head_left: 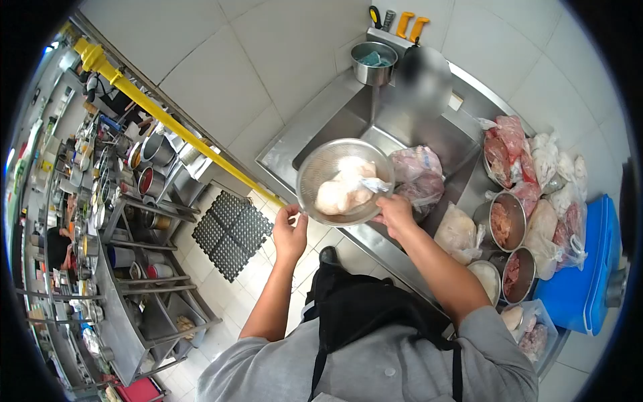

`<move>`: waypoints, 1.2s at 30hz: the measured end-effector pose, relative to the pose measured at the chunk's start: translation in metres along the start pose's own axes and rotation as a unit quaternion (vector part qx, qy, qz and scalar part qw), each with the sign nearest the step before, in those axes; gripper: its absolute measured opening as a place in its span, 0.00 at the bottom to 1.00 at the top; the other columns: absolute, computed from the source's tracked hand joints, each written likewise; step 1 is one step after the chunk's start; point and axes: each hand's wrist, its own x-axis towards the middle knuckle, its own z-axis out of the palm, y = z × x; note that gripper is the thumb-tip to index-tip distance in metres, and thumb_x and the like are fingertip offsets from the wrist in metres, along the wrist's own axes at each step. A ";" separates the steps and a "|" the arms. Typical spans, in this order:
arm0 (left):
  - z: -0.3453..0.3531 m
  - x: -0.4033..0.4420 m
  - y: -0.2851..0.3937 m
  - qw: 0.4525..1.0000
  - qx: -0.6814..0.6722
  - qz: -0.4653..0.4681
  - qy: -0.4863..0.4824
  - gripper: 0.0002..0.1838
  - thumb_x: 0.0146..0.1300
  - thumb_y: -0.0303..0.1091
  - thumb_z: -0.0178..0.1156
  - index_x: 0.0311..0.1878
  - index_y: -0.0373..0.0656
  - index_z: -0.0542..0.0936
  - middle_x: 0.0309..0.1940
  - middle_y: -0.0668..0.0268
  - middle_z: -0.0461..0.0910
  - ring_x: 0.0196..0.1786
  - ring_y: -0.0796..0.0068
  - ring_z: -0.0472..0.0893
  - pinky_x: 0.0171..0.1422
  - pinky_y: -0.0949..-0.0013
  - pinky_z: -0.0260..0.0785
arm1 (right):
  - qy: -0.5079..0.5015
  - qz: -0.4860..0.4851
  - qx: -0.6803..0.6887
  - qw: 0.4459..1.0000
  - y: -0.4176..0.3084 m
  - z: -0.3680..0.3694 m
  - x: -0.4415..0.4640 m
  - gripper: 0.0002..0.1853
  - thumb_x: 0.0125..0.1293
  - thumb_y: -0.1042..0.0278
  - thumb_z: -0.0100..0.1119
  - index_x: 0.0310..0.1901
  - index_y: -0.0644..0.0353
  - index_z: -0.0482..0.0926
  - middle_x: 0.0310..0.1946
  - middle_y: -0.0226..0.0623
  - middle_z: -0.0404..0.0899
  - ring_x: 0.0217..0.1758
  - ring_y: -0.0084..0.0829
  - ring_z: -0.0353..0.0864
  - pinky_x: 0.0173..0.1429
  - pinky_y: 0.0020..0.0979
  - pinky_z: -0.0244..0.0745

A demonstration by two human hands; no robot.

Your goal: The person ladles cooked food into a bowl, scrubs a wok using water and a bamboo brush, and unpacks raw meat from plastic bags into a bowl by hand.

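Observation:
A round metal colander (309, 169) is held over the front edge of the sink. Inside it lies a clear plastic bag of pale, whitish meat (341, 191), its knotted end toward the right. My right hand (395, 216) grips the colander's lower right rim. Close beside the lower left rim is my left hand (291, 233), fingers loosely bent and thumb apart; whether it touches the rim is hard to tell. Bagged reddish meat (418, 175) sits in the sink just right of the colander, and another bag of pale meat (457, 233) lies nearer me.
Around the steel sink (284, 153) are a metal pot with blue-green contents (374, 61), orange-handled tools (410, 27), bowls of meat (507, 224), several meat bags (542, 228) and a blue container (583, 261). Left are a yellow pipe (171, 127), black floor mat (231, 234) and steel shelving (120, 315).

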 end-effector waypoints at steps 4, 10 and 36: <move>-0.013 0.061 0.017 0.981 0.099 0.165 0.030 0.27 0.51 0.30 0.69 0.54 0.33 0.74 0.51 0.47 0.77 0.55 0.48 0.76 0.61 0.56 0.68 | -0.032 -0.012 0.000 0.999 0.002 0.080 0.042 0.06 0.60 0.74 0.57 0.36 0.68 0.77 0.36 0.43 0.80 0.35 0.37 0.83 0.36 0.39 0.85; 0.016 0.190 0.020 0.932 0.282 0.221 -0.045 0.42 0.44 0.54 0.72 0.59 0.36 0.75 0.47 0.47 0.80 0.56 0.48 0.76 0.66 0.48 0.62 | -0.054 -0.012 -0.128 0.990 0.008 0.143 0.108 0.11 0.64 0.70 0.58 0.41 0.71 0.77 0.35 0.42 0.80 0.34 0.34 0.82 0.35 0.36 0.84; 0.012 0.246 0.030 0.997 -0.036 0.050 -0.036 0.16 0.60 0.30 0.54 0.51 0.37 0.70 0.36 0.38 0.79 0.44 0.36 0.79 0.49 0.43 0.68 | -0.091 -0.534 -0.567 0.620 -0.042 0.223 0.167 0.08 0.60 0.64 0.58 0.36 0.60 0.78 0.32 0.47 0.82 0.38 0.53 0.81 0.41 0.46 0.73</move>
